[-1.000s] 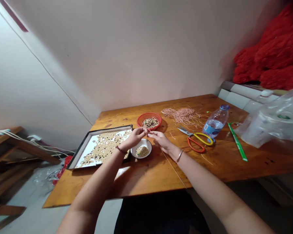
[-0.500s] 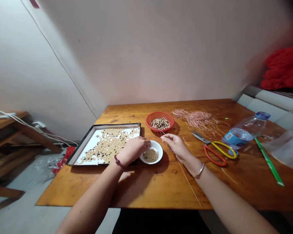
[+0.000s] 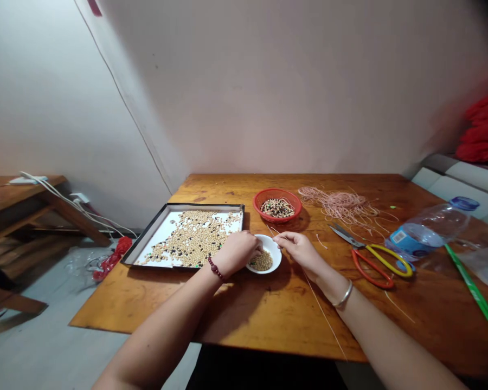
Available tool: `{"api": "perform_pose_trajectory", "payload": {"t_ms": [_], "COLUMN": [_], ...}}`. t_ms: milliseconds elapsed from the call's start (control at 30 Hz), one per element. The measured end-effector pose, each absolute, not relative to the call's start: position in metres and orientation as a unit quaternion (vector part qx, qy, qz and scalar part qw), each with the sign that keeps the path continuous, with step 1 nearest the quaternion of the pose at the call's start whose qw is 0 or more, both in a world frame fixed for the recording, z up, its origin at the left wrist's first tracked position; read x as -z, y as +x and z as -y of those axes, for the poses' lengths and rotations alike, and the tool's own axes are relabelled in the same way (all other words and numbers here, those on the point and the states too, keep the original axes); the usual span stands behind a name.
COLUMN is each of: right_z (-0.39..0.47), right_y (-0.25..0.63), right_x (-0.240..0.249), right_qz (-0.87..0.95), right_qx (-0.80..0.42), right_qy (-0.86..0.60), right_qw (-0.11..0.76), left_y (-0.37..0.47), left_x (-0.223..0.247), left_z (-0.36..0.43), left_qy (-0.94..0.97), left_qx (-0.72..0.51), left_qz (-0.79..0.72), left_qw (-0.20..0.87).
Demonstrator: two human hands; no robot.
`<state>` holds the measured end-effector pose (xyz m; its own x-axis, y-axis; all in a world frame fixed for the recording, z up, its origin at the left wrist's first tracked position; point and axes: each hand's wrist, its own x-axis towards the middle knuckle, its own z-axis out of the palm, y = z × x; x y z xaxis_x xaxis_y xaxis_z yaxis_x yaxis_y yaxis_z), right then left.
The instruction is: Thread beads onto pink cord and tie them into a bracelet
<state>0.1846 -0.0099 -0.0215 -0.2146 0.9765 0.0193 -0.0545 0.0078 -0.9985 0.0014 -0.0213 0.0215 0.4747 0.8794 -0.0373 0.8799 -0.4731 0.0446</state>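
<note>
My left hand [image 3: 244,250] bends over the left rim of a small white bowl [image 3: 277,259], its fingertips dipping inside and mostly hidden. Tan beads [image 3: 262,261] fill the bottom of that bowl. My right hand [image 3: 299,250] pinches a thin pinkish cord [image 3: 320,309] by the bowl's right rim. A short end of the cord sticks up past the fingers, and the rest trails down to the table's front edge. Left of the bowl lies a black-edged tray [image 3: 156,233] with a white bottom, spread with tan and dark beads.
Behind the bowl stands a red basket [image 3: 277,219] of beads and cord. Tangled pink cord [image 3: 341,203] lies right of it. Scissors [image 3: 370,253], a lying plastic bottle [image 3: 431,230] and a green strip [image 3: 472,290] occupy the table's right side.
The view has shifted, so the table's things appear slightly farther right. My right hand sits closer to the bowl's rim, still pinching the cord. My left hand stays at the bowl.
</note>
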Motion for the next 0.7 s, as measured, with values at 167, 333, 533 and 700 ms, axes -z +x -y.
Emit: {"api": "perform_pose_trajectory", "payload": {"t_ms": [167, 333, 533, 700], "right_z": [0.010, 0.013, 0.027, 0.032], "right_y": [0.183, 0.180, 0.191, 0.201], "right_x": [0.026, 0.023, -0.002, 0.001], "right_qz": [0.551, 0.558, 0.563, 0.609], "right_qx": [-0.552, -0.545, -0.530, -0.527], "right_qy": [-0.436, -0.426, -0.418, -0.395], "right_qw": [0.448, 0.459, 0.477, 0.442], "left_y": [0.001, -0.005, -0.022, -0.014], "left_x": [-0.015, -0.013, -0.015, -0.015], "left_z": [0.019, 0.019, 0.023, 0.023], "left_qy": [0.857, 0.863, 0.832, 0.772], "left_qx": [0.001, -0.049, -0.248, -0.334], "left_qz": [-0.515, -0.500, -0.470, -0.443], "left_qw": [0.013, 0.044, 0.157, 0.311]}}
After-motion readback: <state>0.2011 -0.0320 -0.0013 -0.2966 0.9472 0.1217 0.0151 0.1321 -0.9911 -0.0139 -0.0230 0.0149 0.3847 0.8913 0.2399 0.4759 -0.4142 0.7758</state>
